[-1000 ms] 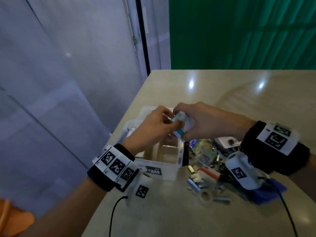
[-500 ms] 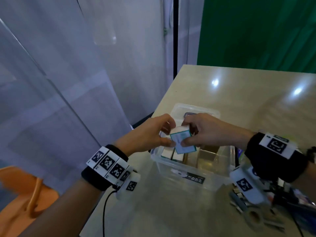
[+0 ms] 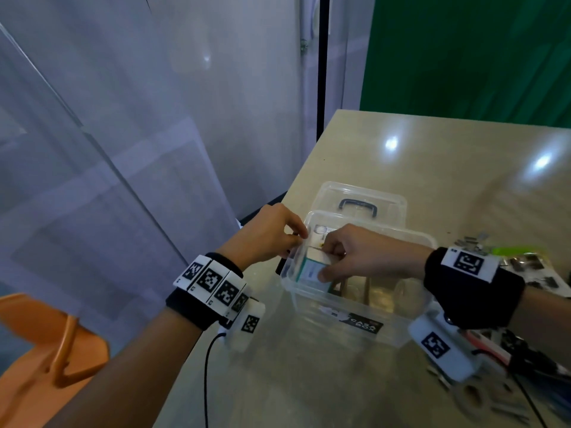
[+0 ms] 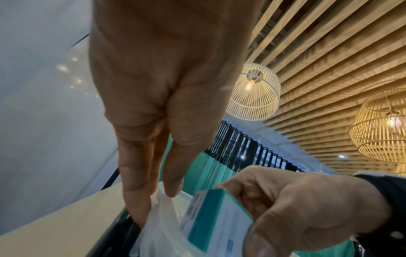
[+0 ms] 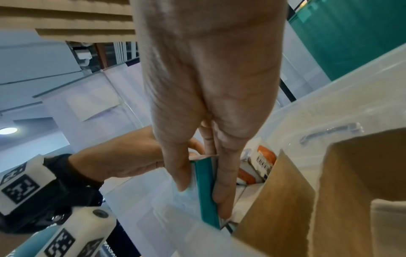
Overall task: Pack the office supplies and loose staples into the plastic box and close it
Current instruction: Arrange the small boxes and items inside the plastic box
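A small teal-and-white carton (image 3: 312, 268) is held in the near-left corner of the clear box (image 3: 355, 307), standing on edge with its long axis running steeply down into the box and its teal spine toward the right wrist camera (image 5: 205, 187). The right hand (image 3: 361, 254) is closed on it: the thumb is pressed to the near face and the fingers (image 5: 224, 184) are laid along the far side, so the carton hangs below the knuckles with its lower end past the fingertips. Half a second before, the carton was held above the rim, tipped with its label up, by both hands; it is now sunk below the rim and only the right hand is gripping it.

The left hand (image 3: 268, 234) is placed just left of it at the box's left rim, thumb and fingertips pinched on the thin clear edge (image 4: 158, 205); whether this is the wall or a bag cannot be told.

Brown dividers (image 5: 274, 200) and an orange-and-white packet (image 5: 264, 160) are seen further inside. Behind the box, its lid (image 3: 361, 196) is laid flat on the worktop (image 3: 432, 156), dark handle up. Loose staples (image 3: 472, 240) are scattered to the right.
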`<state>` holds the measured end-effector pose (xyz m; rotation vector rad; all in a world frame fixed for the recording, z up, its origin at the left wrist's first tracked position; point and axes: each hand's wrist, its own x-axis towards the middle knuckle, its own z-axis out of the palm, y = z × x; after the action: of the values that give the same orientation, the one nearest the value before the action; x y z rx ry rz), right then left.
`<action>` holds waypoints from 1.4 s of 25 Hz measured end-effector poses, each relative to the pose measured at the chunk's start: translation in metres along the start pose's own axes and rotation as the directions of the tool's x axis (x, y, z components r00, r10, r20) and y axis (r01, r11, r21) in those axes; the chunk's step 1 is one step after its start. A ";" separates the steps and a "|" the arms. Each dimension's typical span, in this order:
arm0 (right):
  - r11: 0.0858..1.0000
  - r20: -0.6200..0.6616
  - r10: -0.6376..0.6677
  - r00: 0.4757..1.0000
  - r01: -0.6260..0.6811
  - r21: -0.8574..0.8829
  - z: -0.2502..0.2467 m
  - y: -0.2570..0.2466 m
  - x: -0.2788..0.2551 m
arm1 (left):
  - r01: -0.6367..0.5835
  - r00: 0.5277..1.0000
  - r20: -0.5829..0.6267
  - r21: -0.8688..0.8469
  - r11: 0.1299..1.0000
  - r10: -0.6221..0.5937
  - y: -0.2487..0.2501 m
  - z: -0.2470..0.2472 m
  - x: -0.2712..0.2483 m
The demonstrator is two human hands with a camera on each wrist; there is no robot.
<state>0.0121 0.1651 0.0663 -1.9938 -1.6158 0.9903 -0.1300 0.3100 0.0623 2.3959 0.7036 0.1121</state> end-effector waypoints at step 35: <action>0.905 0.190 0.057 0.980 0.030 -0.424 0.026 -0.025 0.031 | 0.071 0.997 0.008 0.251 0.965 -0.076 0.019 0.006 0.010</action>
<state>-0.0211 0.1978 0.0570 -2.2409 -2.0788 0.9245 -0.1117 0.2990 0.0682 2.6028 0.8411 -0.0312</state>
